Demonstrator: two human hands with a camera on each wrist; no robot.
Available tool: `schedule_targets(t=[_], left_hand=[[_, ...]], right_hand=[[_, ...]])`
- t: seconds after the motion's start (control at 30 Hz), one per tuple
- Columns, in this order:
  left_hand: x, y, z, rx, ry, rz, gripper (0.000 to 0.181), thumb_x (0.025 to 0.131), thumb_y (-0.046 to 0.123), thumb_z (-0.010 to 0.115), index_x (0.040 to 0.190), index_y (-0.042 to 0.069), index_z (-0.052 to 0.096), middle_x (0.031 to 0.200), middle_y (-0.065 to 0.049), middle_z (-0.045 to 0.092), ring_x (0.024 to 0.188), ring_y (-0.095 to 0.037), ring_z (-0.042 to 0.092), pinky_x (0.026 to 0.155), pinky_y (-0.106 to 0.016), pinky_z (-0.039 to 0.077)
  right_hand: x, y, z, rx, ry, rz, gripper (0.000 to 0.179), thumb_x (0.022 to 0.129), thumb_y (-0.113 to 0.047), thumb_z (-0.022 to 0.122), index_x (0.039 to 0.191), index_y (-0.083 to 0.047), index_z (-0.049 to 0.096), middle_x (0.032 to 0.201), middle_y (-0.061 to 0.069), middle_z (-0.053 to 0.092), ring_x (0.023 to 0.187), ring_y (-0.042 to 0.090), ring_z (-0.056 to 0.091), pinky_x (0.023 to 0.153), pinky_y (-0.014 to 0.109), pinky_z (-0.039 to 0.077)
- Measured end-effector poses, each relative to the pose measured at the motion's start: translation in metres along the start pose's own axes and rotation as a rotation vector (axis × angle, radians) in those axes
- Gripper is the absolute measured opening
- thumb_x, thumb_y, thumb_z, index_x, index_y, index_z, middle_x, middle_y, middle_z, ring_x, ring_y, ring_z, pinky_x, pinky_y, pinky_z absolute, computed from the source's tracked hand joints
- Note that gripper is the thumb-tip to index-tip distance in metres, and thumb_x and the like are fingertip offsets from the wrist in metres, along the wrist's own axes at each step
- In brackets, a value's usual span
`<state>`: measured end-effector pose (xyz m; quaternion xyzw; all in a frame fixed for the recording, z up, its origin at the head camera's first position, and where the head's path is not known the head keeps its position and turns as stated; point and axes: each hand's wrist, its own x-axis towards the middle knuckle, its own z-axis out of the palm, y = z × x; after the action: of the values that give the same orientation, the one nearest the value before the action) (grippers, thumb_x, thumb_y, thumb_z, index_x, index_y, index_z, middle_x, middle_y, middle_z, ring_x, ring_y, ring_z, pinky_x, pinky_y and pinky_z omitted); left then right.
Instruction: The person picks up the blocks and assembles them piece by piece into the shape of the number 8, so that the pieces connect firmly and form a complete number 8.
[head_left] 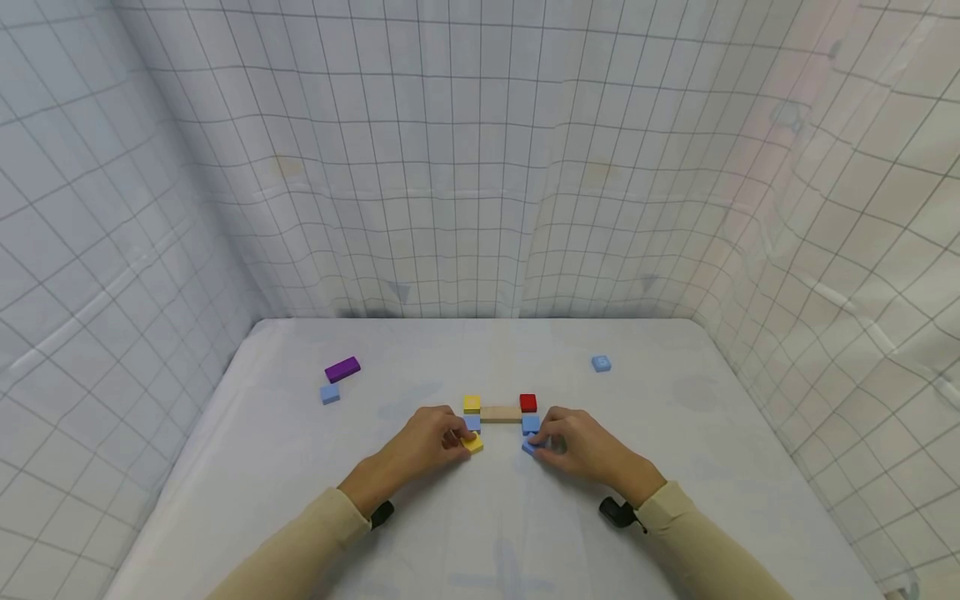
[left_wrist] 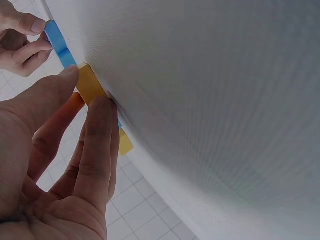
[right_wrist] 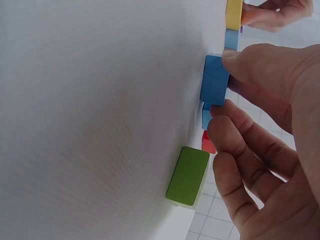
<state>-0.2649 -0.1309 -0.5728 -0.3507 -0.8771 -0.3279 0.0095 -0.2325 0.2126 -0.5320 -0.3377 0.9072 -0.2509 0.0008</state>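
Observation:
My left hand (head_left: 429,442) pinches a yellow block (head_left: 473,445) between thumb and fingers, low over the white table. My right hand (head_left: 583,447) holds a blue block (head_left: 528,447) the same way; the right wrist view shows its long side (right_wrist: 215,82). Just beyond the hands lies a natural wooden strip (head_left: 500,414). At its left end are a yellow block (head_left: 472,404) and a light blue block (head_left: 472,424); at its right end, a red block (head_left: 528,403) and another blue block (head_left: 531,425). Both held blocks sit at the near ends of these columns, slightly turned.
Farther back on the left lie a purple block (head_left: 342,369) and a light blue block (head_left: 330,393). A blue block with a marking (head_left: 602,363) lies back right. The right wrist view shows a green block face (right_wrist: 188,176). Grid-patterned curtains (head_left: 480,167) surround the table.

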Motion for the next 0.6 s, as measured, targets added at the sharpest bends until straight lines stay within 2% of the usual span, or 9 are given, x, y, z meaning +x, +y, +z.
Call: schedule_targets(t=[0.03, 0.07, 0.13, 0.2, 0.33, 0.37, 0.47, 0.57, 0.6], left_hand=[[0.001, -0.011, 0.006, -0.001, 0.007, 0.011, 0.02, 0.092, 0.015, 0.102, 0.108, 0.012, 0.091, 0.099, 0.005, 0.081, 0.085, 0.004, 0.072, 0.076, -0.018, 0.065], [0.001, -0.011, 0.006, 0.004, 0.004, 0.011, 0.019, 0.093, 0.016, 0.101, 0.109, 0.012, 0.091, 0.1, 0.005, 0.081, 0.085, 0.004, 0.072, 0.076, -0.018, 0.065], [0.003, -0.028, 0.016, -0.013, 0.009, 0.015, 0.018, 0.093, 0.016, 0.101, 0.108, 0.015, 0.091, 0.098, 0.008, 0.08, 0.083, 0.007, 0.069, 0.073, -0.016, 0.063], [0.001, -0.014, 0.008, -0.019, 0.013, 0.02, 0.017, 0.093, 0.012, 0.1, 0.108, 0.011, 0.09, 0.098, 0.003, 0.08, 0.083, 0.002, 0.072, 0.073, -0.019, 0.065], [-0.004, 0.025, -0.013, -0.023, 0.023, 0.027, 0.016, 0.093, 0.003, 0.097, 0.107, 0.003, 0.089, 0.097, -0.006, 0.08, 0.082, -0.006, 0.075, 0.074, -0.023, 0.067], [-0.005, 0.027, -0.016, -0.026, 0.027, 0.04, 0.015, 0.095, 0.007, 0.098, 0.107, 0.004, 0.089, 0.097, -0.006, 0.08, 0.083, -0.006, 0.075, 0.075, -0.022, 0.067], [-0.005, 0.034, -0.02, -0.022, 0.021, 0.027, 0.015, 0.095, 0.006, 0.097, 0.107, 0.003, 0.089, 0.097, -0.006, 0.08, 0.083, -0.005, 0.075, 0.075, -0.022, 0.067], [-0.004, 0.023, -0.014, -0.022, 0.024, 0.035, 0.016, 0.094, 0.007, 0.098, 0.107, 0.004, 0.09, 0.097, -0.005, 0.08, 0.083, -0.005, 0.075, 0.075, -0.022, 0.067], [-0.003, 0.027, -0.014, -0.027, 0.017, 0.011, 0.017, 0.092, 0.003, 0.098, 0.106, 0.003, 0.089, 0.097, -0.006, 0.08, 0.082, -0.005, 0.075, 0.074, -0.022, 0.067]], right_hand=[[0.0, 0.0, 0.0, 0.0, 0.0, -0.001, 0.018, 0.1, -0.012, 0.094, 0.118, -0.015, 0.093, 0.109, -0.002, 0.08, 0.092, 0.009, 0.068, 0.078, 0.021, 0.062], [0.0, 0.0, 0.0, 0.001, 0.0, -0.003, 0.018, 0.1, -0.012, 0.094, 0.118, -0.015, 0.093, 0.109, -0.002, 0.079, 0.092, 0.009, 0.068, 0.078, 0.021, 0.062], [0.0, 0.0, 0.0, 0.004, -0.001, -0.001, 0.018, 0.1, -0.012, 0.094, 0.118, -0.016, 0.093, 0.109, -0.003, 0.079, 0.093, 0.009, 0.068, 0.078, 0.021, 0.062], [0.0, 0.0, 0.0, 0.003, -0.002, 0.001, 0.019, 0.099, -0.012, 0.094, 0.118, -0.016, 0.093, 0.109, -0.002, 0.079, 0.093, 0.009, 0.068, 0.079, 0.021, 0.062], [0.0, 0.0, -0.001, -0.009, 0.004, 0.0, 0.018, 0.099, -0.013, 0.095, 0.117, -0.016, 0.093, 0.109, -0.003, 0.079, 0.093, 0.009, 0.068, 0.079, 0.021, 0.062], [0.0, -0.001, -0.001, -0.014, 0.006, -0.002, 0.018, 0.099, -0.013, 0.095, 0.117, -0.016, 0.093, 0.109, -0.003, 0.079, 0.093, 0.009, 0.068, 0.079, 0.02, 0.062], [0.0, -0.002, -0.001, -0.025, 0.002, 0.002, 0.018, 0.099, -0.015, 0.095, 0.117, -0.016, 0.093, 0.109, -0.004, 0.079, 0.093, 0.007, 0.068, 0.079, 0.02, 0.062], [0.0, -0.003, -0.001, -0.031, -0.008, 0.016, 0.017, 0.1, -0.017, 0.095, 0.117, -0.017, 0.093, 0.11, -0.004, 0.079, 0.094, 0.006, 0.066, 0.081, 0.019, 0.062], [0.001, -0.003, -0.001, -0.033, -0.012, 0.02, 0.017, 0.1, -0.017, 0.095, 0.117, -0.017, 0.093, 0.11, -0.004, 0.079, 0.094, 0.005, 0.066, 0.081, 0.019, 0.062]])
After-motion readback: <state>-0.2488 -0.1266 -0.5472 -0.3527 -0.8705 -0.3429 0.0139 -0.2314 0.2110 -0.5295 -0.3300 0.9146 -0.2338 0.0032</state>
